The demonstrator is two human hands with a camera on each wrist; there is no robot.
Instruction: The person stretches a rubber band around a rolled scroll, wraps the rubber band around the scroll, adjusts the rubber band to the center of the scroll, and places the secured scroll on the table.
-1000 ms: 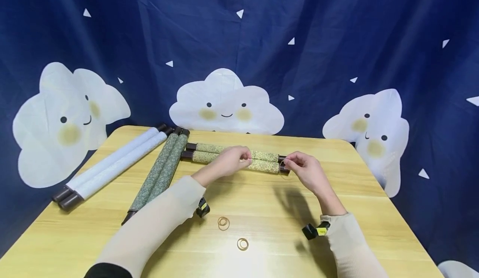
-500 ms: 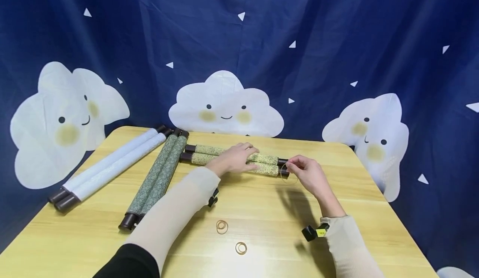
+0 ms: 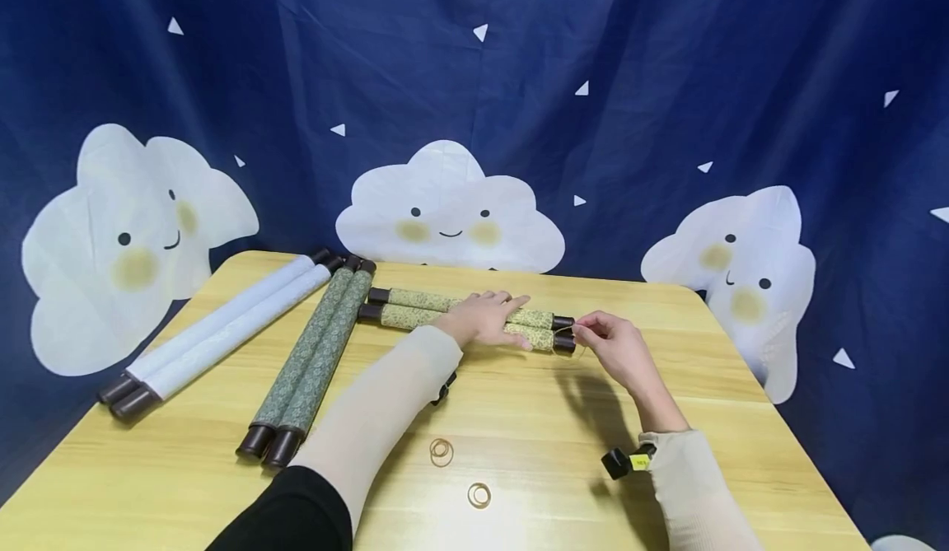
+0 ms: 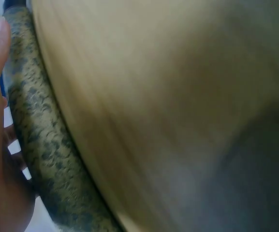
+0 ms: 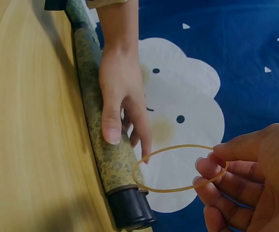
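Observation:
A yellow-green patterned scroll, made of two parallel rolls with dark end caps, lies across the back of the table. My left hand rests over its right half, thumb on the near side and fingers spread toward the far side. At the scroll's right end, my right hand pinches a thin rubber band between thumb and fingers. In the right wrist view the band hangs as a wide loop, its far edge overlapping the scroll near the dark caps. Whether it encircles the scroll, I cannot tell.
To the left lie a green patterned scroll and a white scroll, both slanting. Loose rubber bands and another small group of bands lie on the front of the table. A blue cloud-print curtain hangs behind.
My left hand has moved right along the yellow-green scroll, its fingers going from bunched to spread. The right hand stays near the scroll's end with the band, whose loop now sits closer to the caps.

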